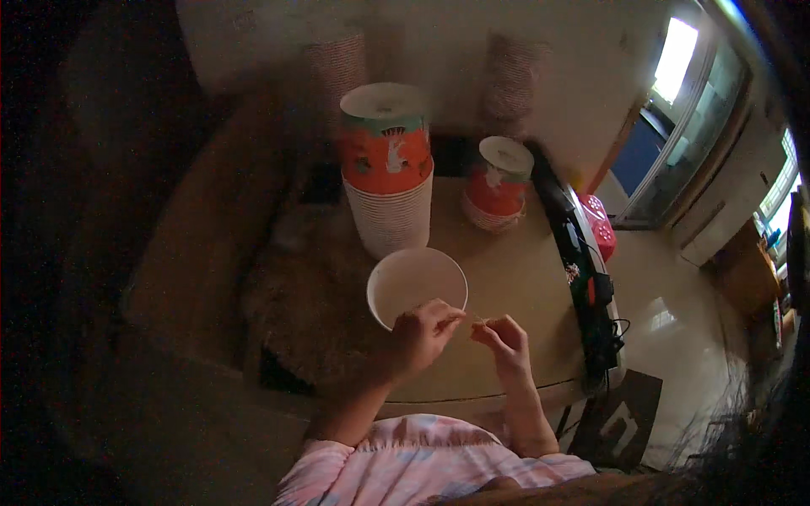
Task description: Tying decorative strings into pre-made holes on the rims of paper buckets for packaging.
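Note:
A round white paper bowl [413, 278] stands on the table in front of me, its mouth facing up toward me. At its near right rim is my left hand [424, 331], thumb and fingers pinched together. My right hand [506, 336] is just to the right, also in a pinch, with its fingertips close to those of the left. A faint, thin pale strand seems to run between the two pinches; what it is cannot be made out. Just beyond the bowl rises a tall stack of nested paper buckets [389, 211], the top one orange-red with a pale round top.
A shorter orange-red paper tub stack [498, 190] stands at the back right of the table [515, 274]. Along the right edge lies a dark strip [578, 270] with small items and cables. A red plastic stool [597, 223] stands beyond it. Shadow covers the left side.

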